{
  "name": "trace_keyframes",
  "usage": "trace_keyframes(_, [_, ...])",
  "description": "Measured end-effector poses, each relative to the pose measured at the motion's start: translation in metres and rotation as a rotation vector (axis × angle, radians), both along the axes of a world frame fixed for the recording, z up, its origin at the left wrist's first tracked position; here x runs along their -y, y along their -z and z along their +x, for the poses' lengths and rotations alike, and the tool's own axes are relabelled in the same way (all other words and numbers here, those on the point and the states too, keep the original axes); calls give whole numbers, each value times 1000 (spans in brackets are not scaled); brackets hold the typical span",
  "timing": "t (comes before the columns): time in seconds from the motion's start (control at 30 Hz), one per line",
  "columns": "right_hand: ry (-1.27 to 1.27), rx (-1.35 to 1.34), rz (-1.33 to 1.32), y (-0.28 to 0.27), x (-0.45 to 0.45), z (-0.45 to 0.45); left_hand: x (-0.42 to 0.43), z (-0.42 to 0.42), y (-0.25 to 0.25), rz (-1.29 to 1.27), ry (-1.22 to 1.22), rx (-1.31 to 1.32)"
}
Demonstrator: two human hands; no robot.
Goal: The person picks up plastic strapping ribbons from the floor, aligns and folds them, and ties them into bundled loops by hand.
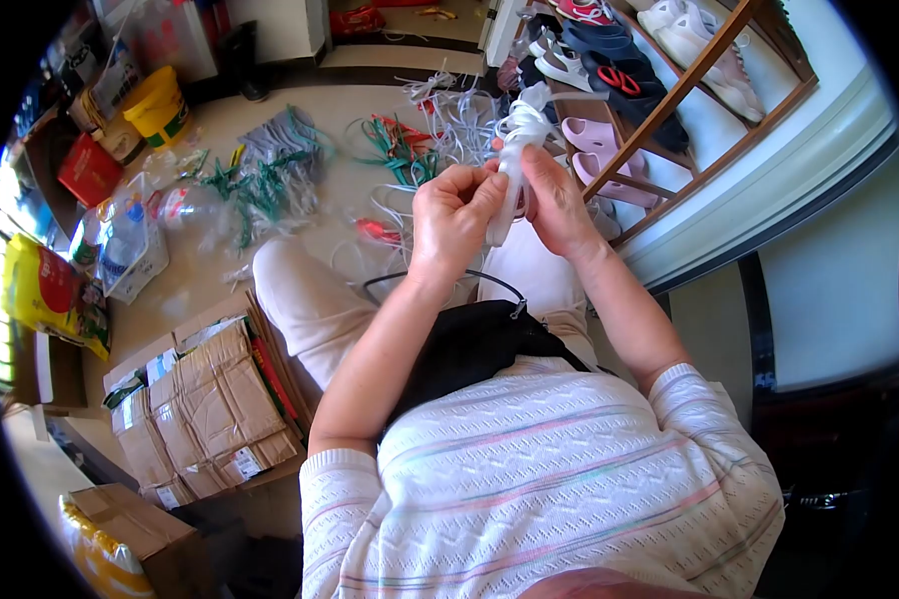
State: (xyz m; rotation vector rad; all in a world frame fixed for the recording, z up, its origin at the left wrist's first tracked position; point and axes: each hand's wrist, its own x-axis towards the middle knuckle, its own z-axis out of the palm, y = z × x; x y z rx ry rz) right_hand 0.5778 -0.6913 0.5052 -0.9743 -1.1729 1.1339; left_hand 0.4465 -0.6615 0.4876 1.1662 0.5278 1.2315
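Observation:
A bundle of white flat strap (521, 125), looped at the top with a folded length hanging down, is held up above my lap. My left hand (452, 218) pinches its left side with thumb and index finger. On the right side my right hand (559, 203) is wrapped round the bundle, the thumb lying along it. Behind the hands, loose white straps (464, 115) lie tangled on the floor, with green and red straps (400, 145) beside them. Further left is a pile of grey strips (280, 140) with green ties (250, 195).
A wooden shoe rack (709, 55) with shoes and pink clogs (589, 133) stands at the right. On the left are a yellow bucket (157, 108), a white basket (140, 262) with plastic bottles, a yellow bag (50, 295) and a flattened cardboard box (215, 399).

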Motion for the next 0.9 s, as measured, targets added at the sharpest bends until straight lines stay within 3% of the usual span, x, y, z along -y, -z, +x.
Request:
trace_keyframes(0.13, [73,55,0,1,-2,3,5,-11,-10,-51,46,67])
trace_keyframes(0.23, [239,-80,71,0,-5,-8,8,-14,-9,-112,69,106])
trace_keyframes(0.6, [317,173,223,-2,0,-10,12,-20,-16,-326,108,212])
trace_keyframes(0.8, [224,517,281,0,3,9,7,-30,-21,-193,182,37])
trace_keyframes(0.9, [177,664,266,-6,7,14,3,-24,-13,-51,87,-99])
